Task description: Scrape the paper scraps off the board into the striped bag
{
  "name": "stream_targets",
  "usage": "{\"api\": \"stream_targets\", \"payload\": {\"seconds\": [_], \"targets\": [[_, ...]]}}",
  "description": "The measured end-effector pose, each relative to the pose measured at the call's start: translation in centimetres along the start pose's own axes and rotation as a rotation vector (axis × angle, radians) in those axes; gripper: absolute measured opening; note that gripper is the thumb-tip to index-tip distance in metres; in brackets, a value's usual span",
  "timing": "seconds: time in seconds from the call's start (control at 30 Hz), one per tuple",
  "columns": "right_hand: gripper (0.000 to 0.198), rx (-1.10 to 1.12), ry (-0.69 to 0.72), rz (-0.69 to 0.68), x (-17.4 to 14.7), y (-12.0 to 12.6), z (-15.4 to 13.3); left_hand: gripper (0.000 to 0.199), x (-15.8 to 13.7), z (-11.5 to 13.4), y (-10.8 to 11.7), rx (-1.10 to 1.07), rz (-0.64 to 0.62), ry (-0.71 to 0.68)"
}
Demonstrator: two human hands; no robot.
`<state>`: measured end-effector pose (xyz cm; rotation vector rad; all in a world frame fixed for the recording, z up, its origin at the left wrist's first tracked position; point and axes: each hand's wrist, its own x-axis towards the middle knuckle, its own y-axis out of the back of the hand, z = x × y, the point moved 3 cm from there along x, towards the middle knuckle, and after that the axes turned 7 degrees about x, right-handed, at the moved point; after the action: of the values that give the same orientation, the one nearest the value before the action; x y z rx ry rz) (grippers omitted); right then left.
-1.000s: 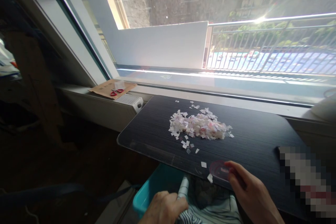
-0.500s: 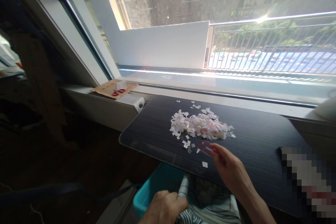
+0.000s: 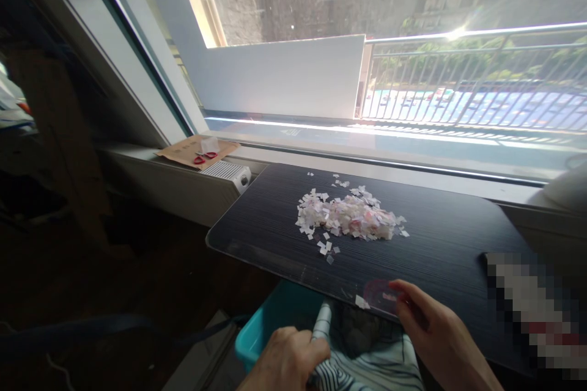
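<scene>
My right hand (image 3: 435, 325) pinches a thin translucent pink scraper (image 3: 378, 294) at the near edge of the dark table (image 3: 257, 214). Beside the scraper's left end, a small white paper piece (image 3: 362, 302) lies at the table edge. Further back on the tabletop is a loose heap of small cut paper bits (image 3: 351, 217), with several strays around it. Below the edge, my left hand (image 3: 291, 354) is closed on a roll of striped cloth (image 3: 322, 321). The cloth spreads out beneath the table edge, beside a turquoise plastic tub (image 3: 261, 321).
Red-handled scissors (image 3: 205, 157) rest on a brown paper envelope (image 3: 183, 151) on the windowsill at left. A white slatted unit (image 3: 229, 175) stands by the table's back left corner. A pixelated object (image 3: 527, 305) lies on the right side. A large window runs behind.
My right hand has drawn the scraper toward the table's near edge and slightly right. The stray paper piece has shifted to that edge. My left hand keeps its hold on the cloth.
</scene>
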<state>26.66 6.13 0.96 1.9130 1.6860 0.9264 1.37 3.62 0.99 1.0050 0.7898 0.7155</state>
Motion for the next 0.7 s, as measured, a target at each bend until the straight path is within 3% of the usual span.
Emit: {"api": "stream_targets", "payload": {"seconds": [0.3, 0.5, 0.7], "targets": [[0.031, 0.055, 0.011, 0.03, -0.1, 0.1, -0.7, 0.01, -0.9, 0.2, -0.1, 0.066, 0.077, -0.001], [0.03, 0.062, -0.018, 0.034, -0.4, 0.2, -0.4, 0.015, 0.0, 0.0, 0.0, 0.029, -0.026, -0.023], [0.03, 0.064, -0.035, -0.024, -0.7, 0.0, -0.2, 0.017, -0.1, 0.4, 0.3, 0.029, -0.043, -0.011]]}}
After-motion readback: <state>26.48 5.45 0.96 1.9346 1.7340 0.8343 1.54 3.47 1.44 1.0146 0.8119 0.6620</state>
